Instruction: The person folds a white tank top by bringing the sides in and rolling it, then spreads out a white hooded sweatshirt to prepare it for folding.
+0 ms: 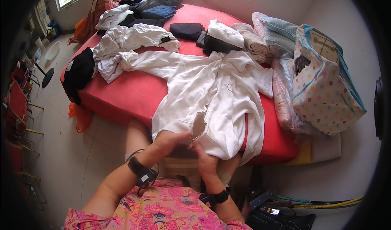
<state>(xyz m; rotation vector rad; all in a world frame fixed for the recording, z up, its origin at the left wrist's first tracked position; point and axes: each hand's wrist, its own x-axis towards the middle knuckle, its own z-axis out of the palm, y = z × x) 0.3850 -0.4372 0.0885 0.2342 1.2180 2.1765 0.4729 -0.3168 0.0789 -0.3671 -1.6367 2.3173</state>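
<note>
A white zip-front jacket [195, 86] lies spread on a red-covered bed [122, 95], its hem hanging over the near edge. One sleeve stretches out to the left, and a small emblem marks the chest. At the bottom of the front, my left hand [169, 143] grips the hem beside the zipper. Close by, my right hand [206, 158] pinches the other hem corner, at the lower end of the zipper. Between the hands the two front edges stand apart and show the inside, while higher up they lie together. Some of my fingers are hidden under the cloth.
Rumpled white clothing [131, 40] and a black garment [80, 72] lie on the bed's left. Folded dark clothes [186, 31] and a white ribbed garment [226, 34] are behind the jacket. A dotted storage bag [327, 98] stands right. Red chairs [21, 98] line the left.
</note>
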